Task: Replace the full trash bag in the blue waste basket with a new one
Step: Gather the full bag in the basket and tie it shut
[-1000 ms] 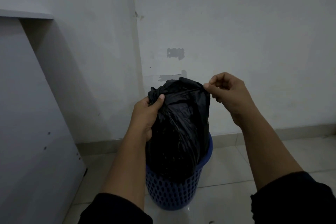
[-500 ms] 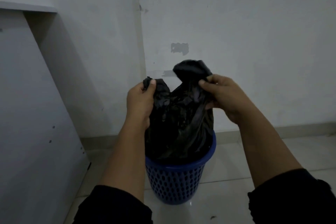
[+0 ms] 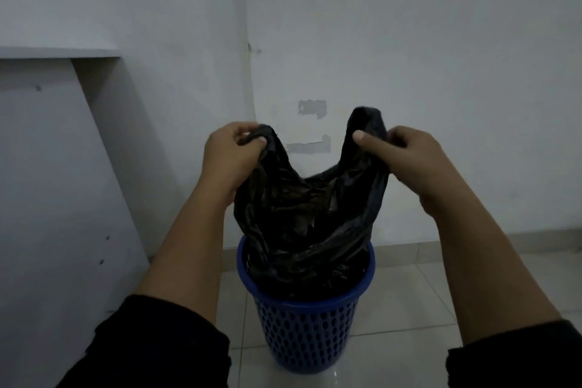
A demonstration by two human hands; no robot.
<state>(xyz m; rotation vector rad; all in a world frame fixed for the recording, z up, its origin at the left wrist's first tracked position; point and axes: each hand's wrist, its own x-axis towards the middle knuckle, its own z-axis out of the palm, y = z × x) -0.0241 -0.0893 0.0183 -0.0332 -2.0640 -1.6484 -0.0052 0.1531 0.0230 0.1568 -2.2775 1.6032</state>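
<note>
A blue perforated waste basket (image 3: pixel 307 334) stands on the tiled floor in front of the wall. A black trash bag (image 3: pixel 308 214) sits in it, its upper part raised well above the rim. My left hand (image 3: pixel 231 156) pinches the bag's left top corner. My right hand (image 3: pixel 406 157) grips the right top corner, which sticks up above my thumb. The two corners are held apart, so the bag's upper edge sags in a U between them. What the bag contains is hidden.
A white panel of furniture (image 3: pixel 56 198) leans or stands close on the left, reaching the floor beside the basket. A white wall (image 3: pixel 441 88) with scuffed patches runs behind, a skirting strip at its foot. Pale floor tiles (image 3: pixel 409 309) lie to the right.
My hands have moved apart, spreading the bag's top from a bunched bundle into two separate corners. The bag has sunk lower into the basket, and the camera has tilted downward.
</note>
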